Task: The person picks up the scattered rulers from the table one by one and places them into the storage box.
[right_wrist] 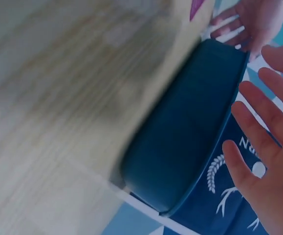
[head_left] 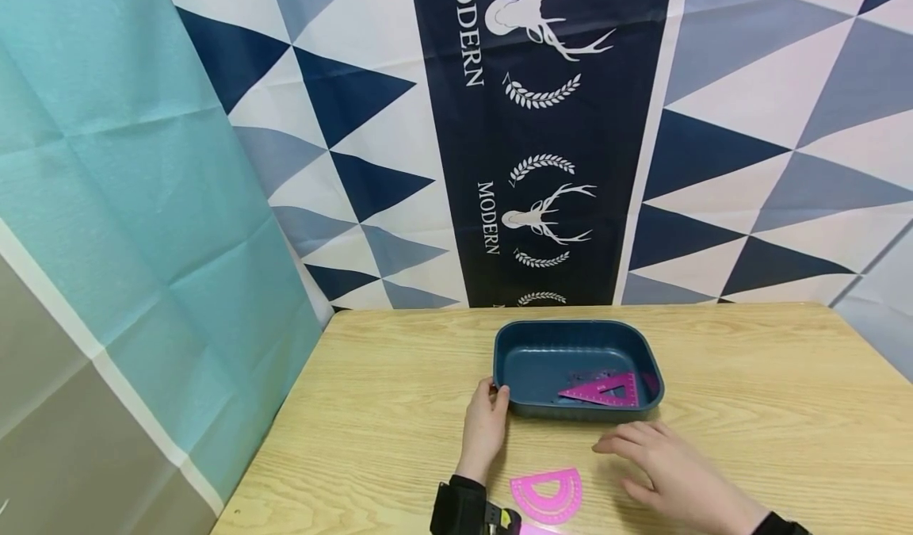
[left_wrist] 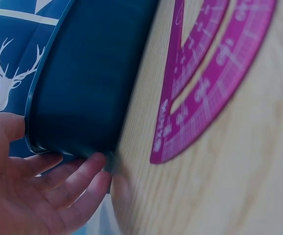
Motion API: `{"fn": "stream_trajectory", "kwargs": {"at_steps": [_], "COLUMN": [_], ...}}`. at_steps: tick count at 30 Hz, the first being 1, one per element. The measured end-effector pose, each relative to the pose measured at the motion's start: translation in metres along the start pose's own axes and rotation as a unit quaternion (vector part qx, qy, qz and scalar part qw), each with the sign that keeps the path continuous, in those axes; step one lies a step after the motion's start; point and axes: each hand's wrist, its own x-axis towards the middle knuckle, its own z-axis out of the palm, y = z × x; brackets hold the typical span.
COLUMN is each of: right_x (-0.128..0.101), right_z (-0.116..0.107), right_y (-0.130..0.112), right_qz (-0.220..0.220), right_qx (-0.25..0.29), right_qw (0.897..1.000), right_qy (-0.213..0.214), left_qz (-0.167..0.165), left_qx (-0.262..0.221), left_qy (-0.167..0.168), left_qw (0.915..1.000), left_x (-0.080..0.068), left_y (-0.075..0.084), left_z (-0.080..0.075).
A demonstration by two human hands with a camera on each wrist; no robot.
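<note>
A dark blue tray [head_left: 531, 353] stands on the wooden table [head_left: 770, 408] with a pink set square [head_left: 606, 391] lying in its near right part. My left hand [head_left: 492, 408] cups the tray's near left corner. In the left wrist view its thumb lies at the rim and its straight fingers [left_wrist: 77, 171] lie against the tray wall [left_wrist: 87, 78]. My right hand [head_left: 663, 464] is flat with spread fingers just in front of the tray, holding nothing. A pink protractor [head_left: 548, 494] lies on the table between my wrists.
A patterned cloth backdrop [head_left: 542, 139] hangs right behind the table, and a teal curtain [head_left: 143, 202] stands at the left. The table's left edge [head_left: 285, 416] runs close to my left hand. Bare wood spreads to the right of the tray.
</note>
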Motion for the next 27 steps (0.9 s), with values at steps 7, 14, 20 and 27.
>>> {"fn": "stream_trajectory", "kwargs": {"at_steps": [7, 14, 20, 27], "right_x": [-0.008, -0.014, -0.018, -0.022], "right_z": [0.007, 0.019, 0.032, 0.049], "right_y": [-0.008, -0.02, -0.028, -0.046], "right_qz": [-0.041, -0.124, -0.195, -0.182], "right_qx": [0.052, 0.035, -0.005, -0.005], "right_qw": [0.996, 0.991, 0.98, 0.98], "right_qy": [-0.068, -0.039, 0.046, 0.077], "left_qz": [-0.001, 0.001, -0.004, -0.002], "left_qx": [-0.001, -0.005, -0.003, -0.003], "left_qy": [-0.005, -0.004, -0.004, -0.004], "left_qw": [1.0, 1.0, 1.0, 1.0], "left_x": [-0.001, 0.0, 0.0, -0.001], "left_y": [-0.001, 0.0, 0.0, 0.0], "left_z": [0.0, 0.001, 0.001, 0.0]}}
